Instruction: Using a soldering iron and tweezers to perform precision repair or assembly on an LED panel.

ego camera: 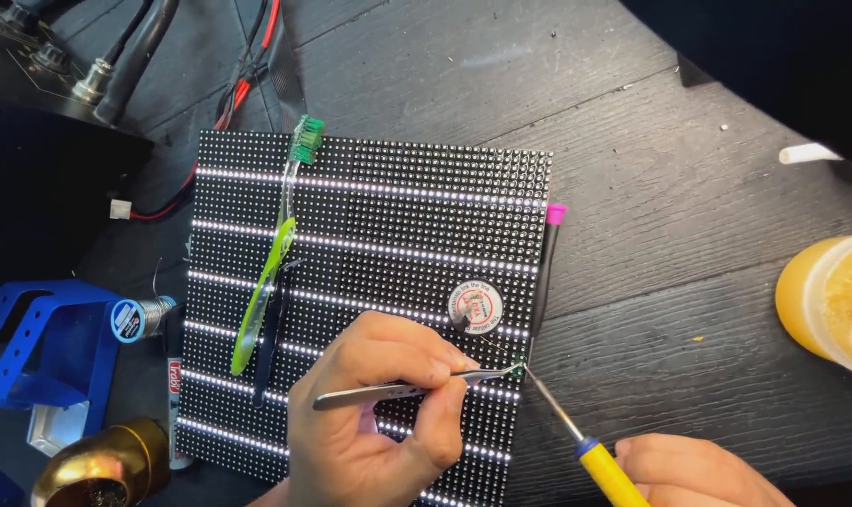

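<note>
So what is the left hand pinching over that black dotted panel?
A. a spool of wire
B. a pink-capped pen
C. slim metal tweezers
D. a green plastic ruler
C: the left hand pinches slim metal tweezers, their tip at the black dotted LED panel's edge beside the yellow-handled soldering iron.

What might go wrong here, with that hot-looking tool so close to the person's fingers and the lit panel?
1. The soldering iron tip meets the tweezers at the LED panel edge; a slip of the right hand might scorch neighbouring dots.
2. The left hand pinches the tweezers close to the tip, so a burn seems possible.
3. The panel shows lit rows, so it seems powered; the metal tips might bridge contacts.
</note>
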